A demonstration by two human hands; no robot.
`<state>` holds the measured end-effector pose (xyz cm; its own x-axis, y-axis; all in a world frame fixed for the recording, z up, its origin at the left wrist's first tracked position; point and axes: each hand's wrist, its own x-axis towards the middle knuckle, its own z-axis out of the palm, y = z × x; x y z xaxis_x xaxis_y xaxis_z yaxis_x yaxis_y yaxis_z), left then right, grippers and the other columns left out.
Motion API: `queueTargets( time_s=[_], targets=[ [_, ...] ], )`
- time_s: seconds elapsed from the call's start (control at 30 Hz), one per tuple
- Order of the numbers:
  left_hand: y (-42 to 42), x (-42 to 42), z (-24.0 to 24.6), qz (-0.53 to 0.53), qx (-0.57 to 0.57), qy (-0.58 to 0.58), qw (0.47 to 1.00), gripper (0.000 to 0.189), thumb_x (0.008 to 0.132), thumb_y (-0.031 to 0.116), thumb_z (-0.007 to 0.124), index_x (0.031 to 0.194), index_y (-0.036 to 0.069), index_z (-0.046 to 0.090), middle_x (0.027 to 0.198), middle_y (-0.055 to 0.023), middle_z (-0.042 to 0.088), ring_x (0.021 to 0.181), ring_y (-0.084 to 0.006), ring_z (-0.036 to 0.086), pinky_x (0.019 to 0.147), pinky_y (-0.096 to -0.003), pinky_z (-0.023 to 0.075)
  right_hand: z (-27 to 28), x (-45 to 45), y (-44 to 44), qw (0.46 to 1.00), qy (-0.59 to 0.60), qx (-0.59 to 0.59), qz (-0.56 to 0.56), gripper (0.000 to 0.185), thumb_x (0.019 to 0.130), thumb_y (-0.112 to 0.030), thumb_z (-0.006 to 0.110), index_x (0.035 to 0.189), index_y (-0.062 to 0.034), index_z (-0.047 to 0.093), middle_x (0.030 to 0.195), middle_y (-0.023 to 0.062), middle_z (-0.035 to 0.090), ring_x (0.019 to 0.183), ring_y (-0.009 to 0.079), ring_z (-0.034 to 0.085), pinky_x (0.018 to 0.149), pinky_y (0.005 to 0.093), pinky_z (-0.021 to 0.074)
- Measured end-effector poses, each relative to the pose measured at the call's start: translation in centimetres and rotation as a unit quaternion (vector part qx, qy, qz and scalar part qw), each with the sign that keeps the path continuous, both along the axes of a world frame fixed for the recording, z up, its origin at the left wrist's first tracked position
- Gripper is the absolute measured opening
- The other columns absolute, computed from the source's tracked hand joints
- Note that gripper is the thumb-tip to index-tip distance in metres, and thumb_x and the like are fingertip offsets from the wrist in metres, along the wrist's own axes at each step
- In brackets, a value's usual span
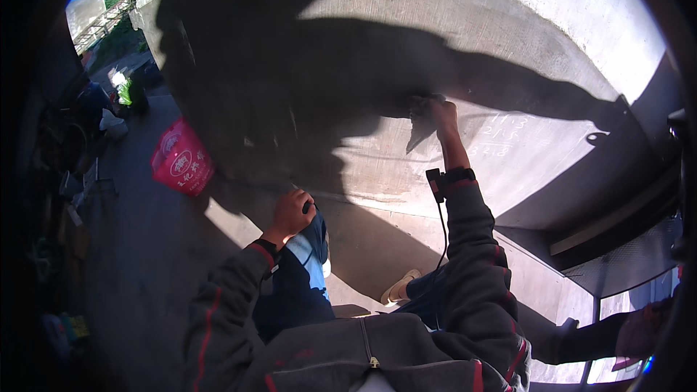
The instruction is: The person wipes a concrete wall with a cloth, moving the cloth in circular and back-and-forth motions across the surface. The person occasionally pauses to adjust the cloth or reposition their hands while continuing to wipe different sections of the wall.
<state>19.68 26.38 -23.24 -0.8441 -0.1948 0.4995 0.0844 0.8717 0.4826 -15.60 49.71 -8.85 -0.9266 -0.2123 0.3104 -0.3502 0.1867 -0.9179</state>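
My left hand point(292, 211) rests by my left knee, its fingers closed around a slim tool point(306, 207) with a dark end; a thin tip shows above the fist, and its kind cannot be told. Farther forward, my right hand point(445, 115) grips a dark grey rag point(422, 125) against a large grey wall panel point(392, 174). The rag hangs down to a point, its upper part lost in shadow. Pale handwritten figures point(502, 133) mark the panel to the right of this hand. Shadows of my head and arm cover much of the panel.
A pink bag point(184, 160) with printed writing stands left of the panel. Mixed items, among them a white plastic bag point(112, 123), lie at the far left. A dark metal structure point(621, 239) stands at the right. A dark-clothed limb point(593, 337), perhaps another person's, shows lower right.
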Motion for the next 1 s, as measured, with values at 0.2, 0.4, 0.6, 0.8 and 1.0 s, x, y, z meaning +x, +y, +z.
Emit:
queueTargets(
  time_s=[0.2, 0.4, 0.6, 0.8, 1.0],
  targets=[
    [-0.3, -0.2, -0.2, -0.002, -0.003, -0.001, 1.0, 0.011, 0.072, 0.016, 0.066, 0.077, 0.008, 0.06, 0.083, -0.0089, 0.061, 0.086, -0.0303, 0.06, 0.076, -0.0419, 0.0488, 16.3, -0.9, -0.2, 0.921, 0.305, -0.182, -0.16, 0.026, 0.082, -0.019, 0.066, 0.099, 0.0007, 0.063, 0.086, 0.0194, 0.067, 0.08, 0.0312, 0.066, 0.076, 0.0377, 0.0507],
    [-0.3, -0.1, -0.4, 0.0, 0.011, 0.0, 1.0, 0.011, 0.073, 0.015, 0.065, 0.079, 0.008, 0.06, 0.085, -0.0094, 0.06, 0.087, -0.03, 0.06, 0.078, -0.0405, 0.0488, 20.4, 1.0, -0.3, 0.817, 0.519, -0.024, -0.25, 0.034, 0.08, -0.009, 0.066, 0.113, -0.0053, 0.057, 0.103, 0.0208, 0.06, 0.094, 0.0391, 0.06, 0.079, 0.0429, 0.0513],
    [0.0, -0.4, -0.2, -0.014, 0.001, -0.021, 1.0, 0.011, 0.076, 0.016, 0.063, 0.082, 0.007, 0.06, 0.087, -0.0094, 0.061, 0.089, -0.0303, 0.06, 0.078, -0.0403, 0.0493, 5.8, 2.9, -4.2, 0.873, 0.451, 0.18, -0.043, 0.037, 0.079, -0.011, 0.065, 0.114, -0.0127, 0.053, 0.117, 0.0155, 0.052, 0.093, 0.0407, 0.063, 0.072, 0.0476, 0.0538],
    [0.3, -0.2, -0.3, 0.002, 0.013, -0.012, 1.0, 0.01, 0.075, 0.015, 0.063, 0.081, 0.007, 0.06, 0.086, -0.0096, 0.061, 0.085, -0.0306, 0.061, 0.076, -0.0403, 0.0493, -3.4, 4.6, -3.8, 0.79, 0.452, 0.394, 0.128, 0.025, 0.078, -0.008, 0.064, 0.101, -0.0089, 0.055, 0.109, 0.0194, 0.054, 0.072, 0.0388, 0.065, 0.064, 0.0464, 0.0541],
    [0.1, -0.5, -0.5, -0.009, 0.003, 0.009, 1.0, 0.009, 0.075, 0.015, 0.063, 0.079, 0.007, 0.06, 0.085, -0.0096, 0.061, 0.086, -0.0306, 0.06, 0.077, -0.04, 0.0488, 9.3, 4.9, -7.1, 0.741, 0.585, 0.33, 0.001, 0.02, 0.08, -0.007, 0.062, 0.098, -0.0072, 0.052, 0.097, 0.0161, 0.055, 0.083, 0.0361, 0.063, 0.065, 0.045, 0.0532]
  ],
)
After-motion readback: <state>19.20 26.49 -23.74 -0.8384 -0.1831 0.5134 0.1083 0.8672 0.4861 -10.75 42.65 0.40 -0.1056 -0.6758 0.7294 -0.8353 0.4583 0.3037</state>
